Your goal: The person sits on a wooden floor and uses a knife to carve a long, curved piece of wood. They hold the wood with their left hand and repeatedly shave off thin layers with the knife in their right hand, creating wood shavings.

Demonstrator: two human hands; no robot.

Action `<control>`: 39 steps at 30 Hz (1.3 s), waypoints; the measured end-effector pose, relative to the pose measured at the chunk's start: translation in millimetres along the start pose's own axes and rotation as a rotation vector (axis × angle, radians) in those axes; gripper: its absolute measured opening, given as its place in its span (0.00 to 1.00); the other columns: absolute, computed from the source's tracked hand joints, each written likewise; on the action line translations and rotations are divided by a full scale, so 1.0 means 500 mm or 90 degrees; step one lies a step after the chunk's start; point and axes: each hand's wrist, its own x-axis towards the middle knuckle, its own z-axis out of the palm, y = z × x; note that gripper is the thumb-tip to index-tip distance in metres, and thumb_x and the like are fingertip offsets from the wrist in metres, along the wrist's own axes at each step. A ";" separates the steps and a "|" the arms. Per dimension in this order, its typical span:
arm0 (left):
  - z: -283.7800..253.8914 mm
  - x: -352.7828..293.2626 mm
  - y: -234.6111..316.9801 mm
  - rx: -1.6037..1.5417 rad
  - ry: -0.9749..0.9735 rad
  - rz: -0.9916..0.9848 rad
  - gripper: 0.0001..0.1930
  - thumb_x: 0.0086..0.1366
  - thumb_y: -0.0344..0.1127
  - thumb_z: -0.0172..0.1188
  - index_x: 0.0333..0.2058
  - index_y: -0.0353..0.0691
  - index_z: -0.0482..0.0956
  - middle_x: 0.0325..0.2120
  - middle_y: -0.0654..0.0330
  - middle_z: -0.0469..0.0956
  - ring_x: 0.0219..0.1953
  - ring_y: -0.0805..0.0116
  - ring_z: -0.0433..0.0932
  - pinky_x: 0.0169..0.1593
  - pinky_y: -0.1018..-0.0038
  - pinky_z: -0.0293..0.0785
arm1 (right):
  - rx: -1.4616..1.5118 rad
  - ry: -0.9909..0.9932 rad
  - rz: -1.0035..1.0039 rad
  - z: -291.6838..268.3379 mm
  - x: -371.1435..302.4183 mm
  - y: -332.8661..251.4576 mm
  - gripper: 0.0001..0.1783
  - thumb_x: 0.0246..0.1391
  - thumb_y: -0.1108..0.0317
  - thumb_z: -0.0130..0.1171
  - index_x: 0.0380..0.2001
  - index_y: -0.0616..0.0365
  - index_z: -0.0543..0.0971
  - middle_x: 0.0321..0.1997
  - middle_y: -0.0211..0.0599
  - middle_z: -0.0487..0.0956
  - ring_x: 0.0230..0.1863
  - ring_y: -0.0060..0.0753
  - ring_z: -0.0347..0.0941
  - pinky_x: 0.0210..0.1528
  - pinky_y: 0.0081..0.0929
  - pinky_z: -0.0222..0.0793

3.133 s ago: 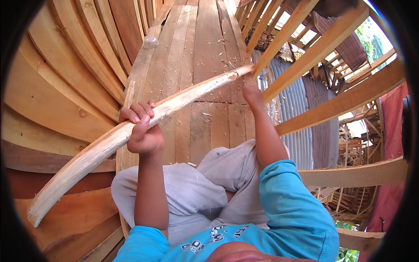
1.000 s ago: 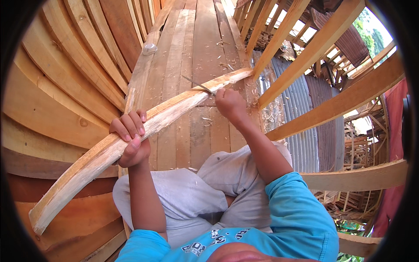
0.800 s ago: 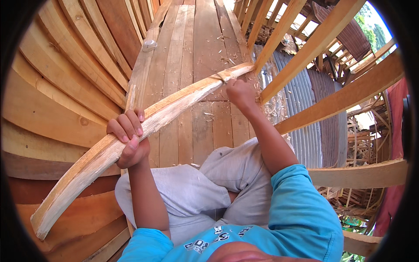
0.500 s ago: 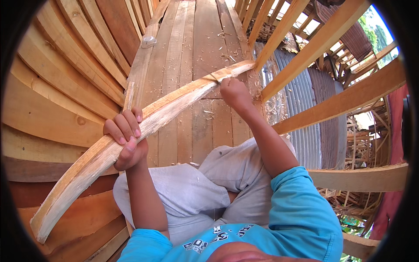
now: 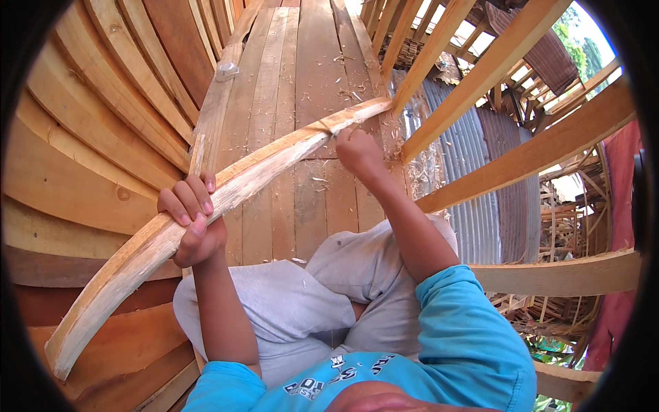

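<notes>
A long curved pale wooden rib [image 5: 274, 161] runs from the lower left up to the frames at the upper right. My left hand [image 5: 192, 221] grips it around its lower middle, fingers wrapped over the top edge. My right hand [image 5: 357, 150] is a closed fist against the rib's underside near its far end. A thin dark blade [image 5: 320, 126] sticks out of that fist and crosses the rib's edge; the rest of the tool is hidden in the fist. I sit with my grey-trousered knees [image 5: 343, 268] under the rib.
Wooden floor planks [image 5: 309, 75] carry scattered shavings. Curved hull planks [image 5: 75, 158] rise at the left. Slanted wooden frames [image 5: 494, 65] stand at the right, with corrugated metal sheet [image 5: 467, 151] behind them. A small clear object [image 5: 226, 69] lies on a far plank.
My right hand has slid back and forth with the blade along the rib's far end and now sits slightly lower. My left hand keeps the same grip.
</notes>
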 end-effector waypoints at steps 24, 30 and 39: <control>0.002 -0.001 -0.018 0.013 0.022 -0.018 0.12 0.44 0.28 0.55 0.24 0.51 0.61 0.19 0.69 0.59 0.29 0.73 0.62 0.52 0.66 0.58 | 0.044 0.079 -0.009 0.050 -0.013 -0.002 0.29 0.59 0.54 0.36 0.31 0.67 0.82 0.37 0.65 0.79 0.44 0.65 0.76 0.53 0.53 0.69; 0.001 -0.004 -0.043 -0.016 0.114 -0.014 0.11 0.44 0.27 0.54 0.25 0.50 0.63 0.20 0.68 0.61 0.30 0.72 0.64 0.52 0.65 0.59 | 0.011 0.114 0.088 0.040 0.057 0.020 0.28 0.60 0.55 0.36 0.36 0.65 0.82 0.43 0.64 0.79 0.49 0.63 0.75 0.54 0.51 0.69; 0.028 -0.008 -0.032 -0.056 0.187 -0.012 0.11 0.43 0.28 0.56 0.23 0.51 0.64 0.19 0.69 0.62 0.29 0.73 0.66 0.51 0.68 0.61 | 0.069 0.013 0.115 0.020 0.142 0.167 0.32 0.59 0.52 0.36 0.41 0.74 0.77 0.46 0.67 0.77 0.55 0.60 0.73 0.58 0.44 0.65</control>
